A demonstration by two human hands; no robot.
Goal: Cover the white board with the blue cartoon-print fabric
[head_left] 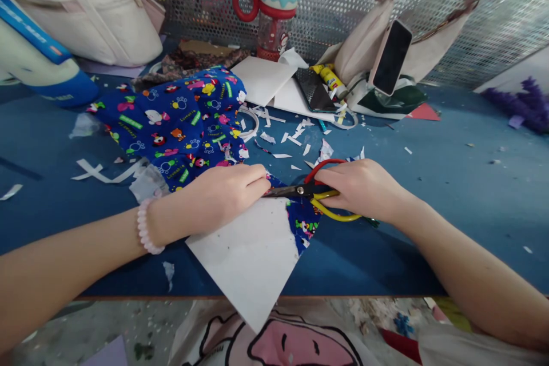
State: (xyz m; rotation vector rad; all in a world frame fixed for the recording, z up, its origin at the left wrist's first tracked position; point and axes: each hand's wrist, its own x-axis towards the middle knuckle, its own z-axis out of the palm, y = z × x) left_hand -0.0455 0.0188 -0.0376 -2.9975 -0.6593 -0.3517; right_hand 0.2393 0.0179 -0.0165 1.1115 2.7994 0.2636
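My right hand (pixel 366 189) grips a pair of scissors (pixel 301 190) with a red and a yellow handle loop. Its dark blades point left, their tips close to my left fingers. Beneath my left hand (pixel 214 193), whose fingers are closed, is a white card (pixel 253 249); one corner hangs past the table's front edge. A strip of blue cartoon-print fabric (pixel 303 222) borders the card's right side, under the blades. The larger piece of patterned blue fabric (pixel 180 120) spreads beyond my left hand. Whether fabric is also pinched there is hidden by my fingers.
White paper scraps (pixel 294 140) litter the blue table (pixel 450 183). Along the perforated metal back stand a red-and-blue cup (pixel 277 17), a pale bag (pixel 86 6), and a phone (pixel 391 57) leaning upright. A yellow glue tube (pixel 332 79) lies beside white cards (pixel 261 77).
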